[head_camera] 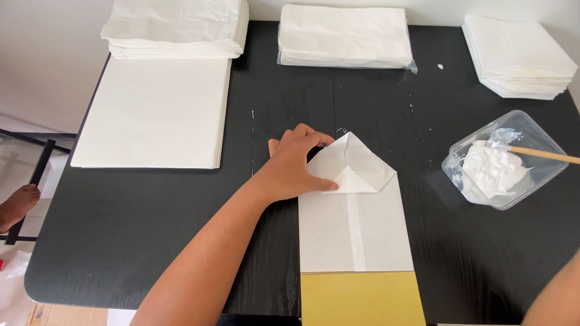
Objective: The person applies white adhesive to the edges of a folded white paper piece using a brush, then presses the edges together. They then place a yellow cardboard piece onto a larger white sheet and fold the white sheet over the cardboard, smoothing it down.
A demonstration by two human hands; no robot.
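1. currently the left hand (296,166) lies flat on the folded top of a white paper bag (355,232), fingers spread and pressing down on the fold's left edge; it grips nothing.
2. the paper bag lies flat at the middle front of the black table (151,229), its top end folded into a triangular flap (357,166) pointing away from the person.
3. a yellow card (361,299) sits under or against the bag's near end, at the table's front edge.
4. of the right hand only a strip of forearm shows at the lower right corner; its fingers are out of view, so cannot tell their state.
5. a clear plastic tub (531,136) of white paste stands to the right of the bag, well apart, with a wooden-handled brush (541,154) resting in it.
6. a large flat stack of white sheets (154,111) lies at left; three smaller stacks of folded bags (344,36) line the far edge.
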